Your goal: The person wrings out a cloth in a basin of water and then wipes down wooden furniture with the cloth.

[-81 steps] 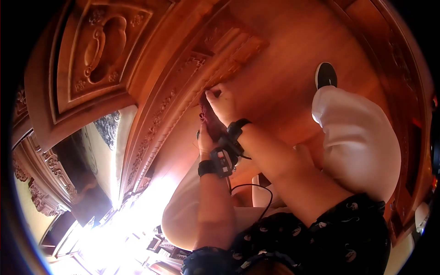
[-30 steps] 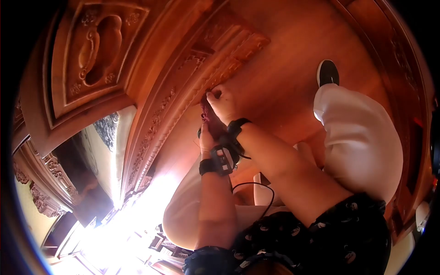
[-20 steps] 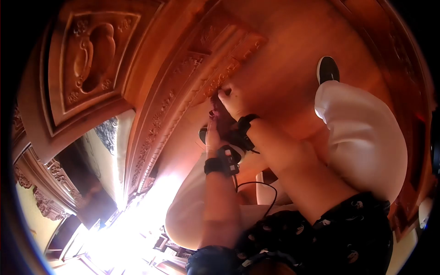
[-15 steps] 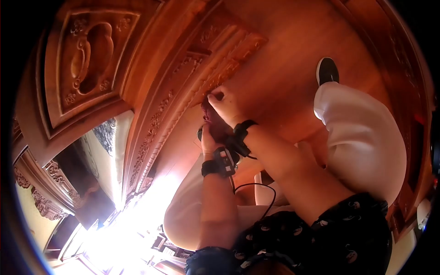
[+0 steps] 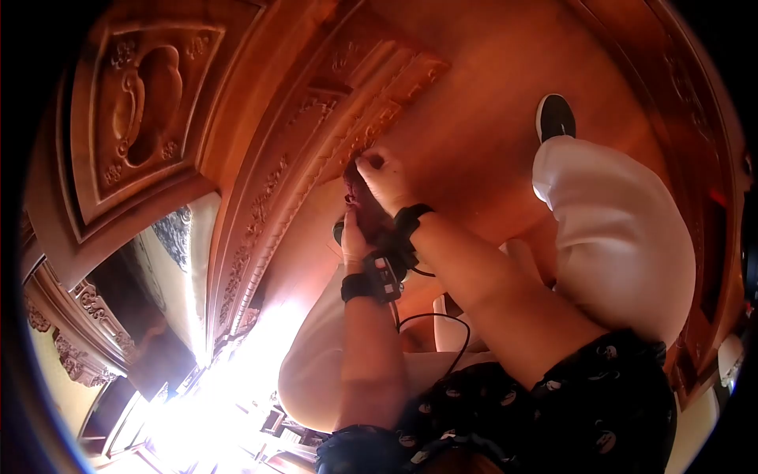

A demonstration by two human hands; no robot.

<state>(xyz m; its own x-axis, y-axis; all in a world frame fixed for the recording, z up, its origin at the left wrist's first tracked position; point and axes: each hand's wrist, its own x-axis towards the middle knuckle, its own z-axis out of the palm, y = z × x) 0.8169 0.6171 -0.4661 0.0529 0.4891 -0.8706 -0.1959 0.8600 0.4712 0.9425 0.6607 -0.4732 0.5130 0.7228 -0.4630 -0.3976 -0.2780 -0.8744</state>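
A dark maroon, soft-looking piece (image 5: 361,188), perhaps cloth, sits between my two hands beside the carved wooden edge. Its kind is hard to make out in the dim light. My right hand (image 5: 383,175) is closed, thumb and finger pinched at the upper end of the piece. Lower down, my left hand (image 5: 354,239) supports the piece from its near end, with the fingers partly hidden. Black straps circle both wrists, and a small box-like device (image 5: 386,276) is on the left one.
Carved wooden furniture (image 5: 260,213) with a relief panel (image 5: 148,103) rises on the left. Reddish wooden flooring (image 5: 489,87) lies ahead. My bent leg (image 5: 624,229) and dark shoe (image 5: 556,118) are at right. A black cable (image 5: 434,317) loops below my wrists; glaring light fills the lower left.
The view has shifted slightly, so everything sits a little further left. Both hands keep their places on the maroon piece, with hardly any change in grip.
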